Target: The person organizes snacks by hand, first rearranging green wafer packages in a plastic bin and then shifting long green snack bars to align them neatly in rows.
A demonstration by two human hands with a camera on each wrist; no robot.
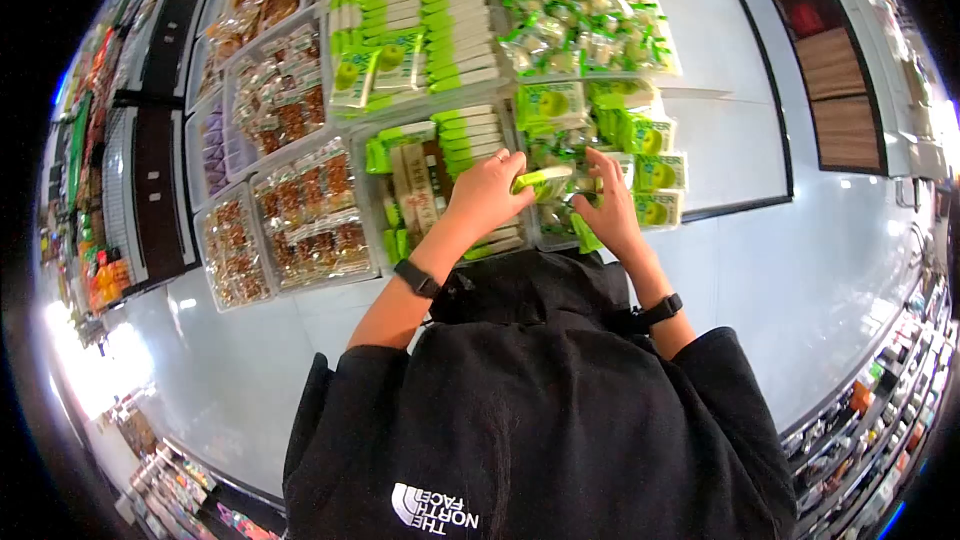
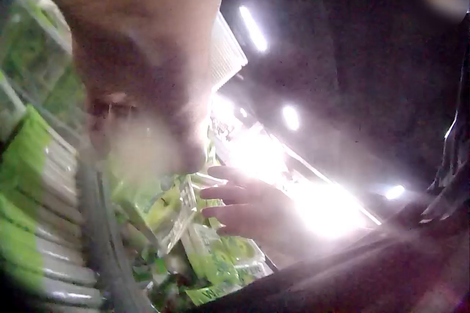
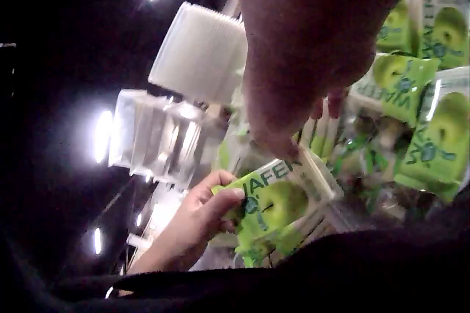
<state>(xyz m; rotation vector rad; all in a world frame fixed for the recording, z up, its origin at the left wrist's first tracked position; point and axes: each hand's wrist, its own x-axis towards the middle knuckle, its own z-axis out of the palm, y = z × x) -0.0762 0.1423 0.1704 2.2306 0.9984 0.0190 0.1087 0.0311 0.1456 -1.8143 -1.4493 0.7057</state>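
Observation:
My left hand (image 1: 487, 192) pinches one end of a green-and-white wafer packet (image 3: 275, 206) printed with a green apple. The packet is tilted above the right-hand front bin (image 1: 548, 238). Just to its right, my right hand (image 1: 612, 208) hovers over the same bin with its fingers spread and nothing in its grasp. In the left wrist view the right hand's fingers (image 2: 229, 199) look nearly straight, close to the packets. Under the hands lie small clear-wrapped pieces with green ties, and more wafer packets (image 1: 655, 175) line the bin's right side.
Left of the hands stands a bin of green-and-white packets (image 1: 468, 135) with brown sticks (image 1: 412, 180) among them. Farther back are stacked wafers (image 1: 455, 25) and twist-tied sweets (image 1: 585, 10). Bins of brown snacks (image 1: 310, 210) stand at left; a pale counter (image 1: 715, 140) extends right.

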